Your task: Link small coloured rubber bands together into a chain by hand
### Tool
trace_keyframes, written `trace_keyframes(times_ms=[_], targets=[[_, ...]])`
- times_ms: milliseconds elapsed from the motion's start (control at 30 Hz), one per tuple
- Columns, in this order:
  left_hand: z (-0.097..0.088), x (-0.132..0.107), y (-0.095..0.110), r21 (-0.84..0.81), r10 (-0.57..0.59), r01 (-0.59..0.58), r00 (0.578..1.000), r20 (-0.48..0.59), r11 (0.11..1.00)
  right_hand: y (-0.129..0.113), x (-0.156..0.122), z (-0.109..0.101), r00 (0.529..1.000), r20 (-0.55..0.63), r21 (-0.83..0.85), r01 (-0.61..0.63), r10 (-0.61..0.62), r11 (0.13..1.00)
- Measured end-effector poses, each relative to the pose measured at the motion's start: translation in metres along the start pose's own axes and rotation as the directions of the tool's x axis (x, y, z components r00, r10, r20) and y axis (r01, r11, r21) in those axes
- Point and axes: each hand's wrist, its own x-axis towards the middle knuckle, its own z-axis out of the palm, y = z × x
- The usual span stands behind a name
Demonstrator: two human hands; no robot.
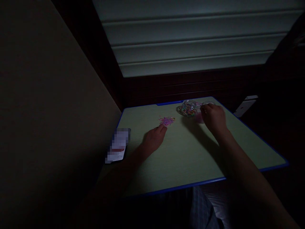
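The scene is dim. My left hand (153, 139) rests on a pale green table (181, 159), fingers curled, its fingertips touching a small pink beaded or banded piece (166, 121). My right hand (213, 117) is curled at the far side of the table, fingers pinched beside a clear container (188, 108) full of small colourful loops. What the right fingers hold, if anything, is too small to make out. A pinkish lid or dish (199, 118) lies partly hidden under that hand.
The table has a blue rim (176, 187). A phone-like flat object (118, 145) lies at its left edge next to a beige wall (47, 95). White blinds (190, 38) hang behind. A white object (245, 106) sits off the table at right.
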Motion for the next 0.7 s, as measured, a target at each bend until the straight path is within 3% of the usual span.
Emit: trace_keyframes(times_ms=[167,467,700], targets=[[0.000,0.000,0.000,-0.024,-0.051,0.052,0.999,0.011,0.998,0.009,-0.002,0.002,0.995,0.044,-0.104,-0.084,0.089,0.991],[-0.003,0.000,0.000,-0.016,-0.140,0.141,0.990,0.026,0.990,0.004,-0.001,0.002,0.998,0.038,-0.074,-0.054,0.057,0.996],[-0.002,0.001,0.000,-0.112,-0.124,0.124,0.992,0.003,0.986,-0.001,-0.002,0.004,1.000,0.008,-0.023,-0.015,0.015,1.000]])
